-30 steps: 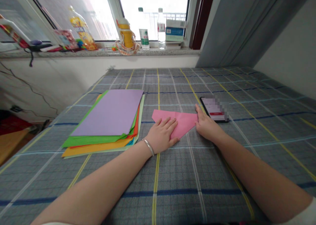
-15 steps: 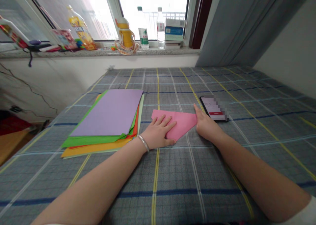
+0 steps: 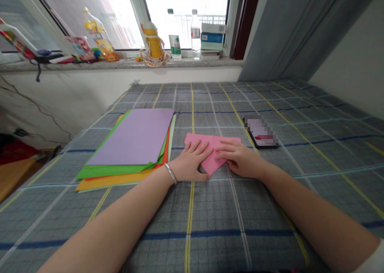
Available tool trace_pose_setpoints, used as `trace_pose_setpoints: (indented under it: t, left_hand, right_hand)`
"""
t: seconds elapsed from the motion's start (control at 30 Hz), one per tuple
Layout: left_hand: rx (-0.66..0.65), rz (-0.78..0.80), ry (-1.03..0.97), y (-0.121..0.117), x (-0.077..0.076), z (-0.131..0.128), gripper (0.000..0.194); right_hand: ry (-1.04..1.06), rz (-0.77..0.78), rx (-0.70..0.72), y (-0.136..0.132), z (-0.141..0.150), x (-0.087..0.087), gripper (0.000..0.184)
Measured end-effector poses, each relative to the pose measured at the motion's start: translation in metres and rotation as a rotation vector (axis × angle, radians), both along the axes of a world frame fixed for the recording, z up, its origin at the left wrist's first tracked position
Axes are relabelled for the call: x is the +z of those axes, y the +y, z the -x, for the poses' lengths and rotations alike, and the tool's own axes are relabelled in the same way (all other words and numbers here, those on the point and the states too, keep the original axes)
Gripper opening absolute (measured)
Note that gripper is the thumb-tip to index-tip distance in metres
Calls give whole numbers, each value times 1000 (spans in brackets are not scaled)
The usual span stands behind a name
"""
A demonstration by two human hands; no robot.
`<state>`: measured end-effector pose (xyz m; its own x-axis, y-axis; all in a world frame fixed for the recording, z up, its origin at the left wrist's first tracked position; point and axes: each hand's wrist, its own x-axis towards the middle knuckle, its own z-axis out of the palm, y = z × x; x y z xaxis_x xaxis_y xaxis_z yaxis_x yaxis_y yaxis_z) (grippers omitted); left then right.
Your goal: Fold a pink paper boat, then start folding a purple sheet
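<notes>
A folded pink paper triangle lies on the plaid bedspread, its lower tip pointing towards me. My left hand rests flat on its left part, with a silver bangle on the wrist. My right hand lies flat across its right part, and the two hands nearly meet. Neither hand grips the paper. To the left lies a stack of coloured paper sheets, lilac on top. Beyond my right hand is a smartphone with a pixelated screen.
A stone windowsill at the far edge of the bed holds several bottles and a stack of boxes. A grey curtain hangs at the back right, and the bed's left side drops to the floor.
My right hand has slid left from the paper's right corner onto its middle, covering more of it. My left hand has shifted only slightly, and the pink paper stays in place.
</notes>
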<state>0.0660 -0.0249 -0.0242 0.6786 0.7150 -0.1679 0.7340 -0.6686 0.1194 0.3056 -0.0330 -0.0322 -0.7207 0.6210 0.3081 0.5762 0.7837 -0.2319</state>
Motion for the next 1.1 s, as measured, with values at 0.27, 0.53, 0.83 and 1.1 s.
trace_pose_setpoints:
  t: [0.27, 0.53, 0.83, 1.1]
  left_hand:
    - [-265, -164, -247, 2, 3, 8, 77]
    - [-553, -432, -217, -3, 9, 2, 22]
    - [-431, -747, -307, -8, 5, -1, 19]
    - [-286, -758, -491, -3, -2, -3, 19]
  right_hand:
    - [-25, -35, 21, 3, -2, 1, 36]
    - [26, -136, 6, 5, -2, -4, 23]
    - [92, -179, -54, 1, 2, 0, 13]
    - [301, -147, -165, -7, 21, 1, 6]
